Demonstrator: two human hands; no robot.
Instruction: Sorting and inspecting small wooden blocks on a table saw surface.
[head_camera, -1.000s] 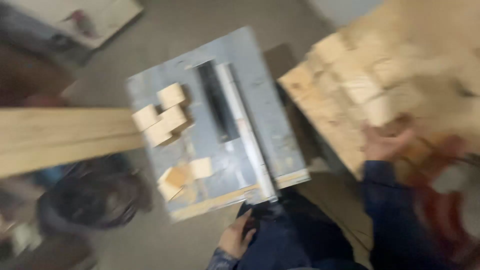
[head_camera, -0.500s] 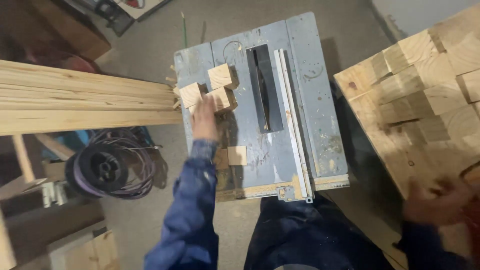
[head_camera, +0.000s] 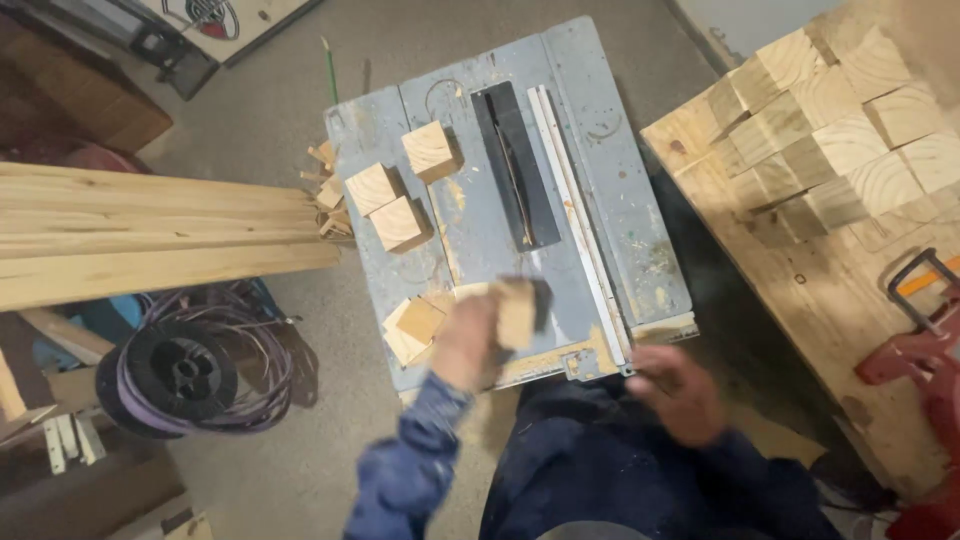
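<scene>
You have three pale cube-shaped wooden blocks standing on the grey metal saw table — one more blurred wooden block in your left hand — and one black cable spool.

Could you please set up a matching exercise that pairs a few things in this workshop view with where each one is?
Things:
1. wood block in the left hand
2. long planks
3. stacked wood blocks
4. cable reel

Places:
A. on the floor, below the planks
B. on the plywood bench to the right of the table saw
C. over the near end of the saw table
D. reaching in from the left edge to the saw table's left side

Pairs: 1-C, 2-D, 3-B, 4-A
</scene>
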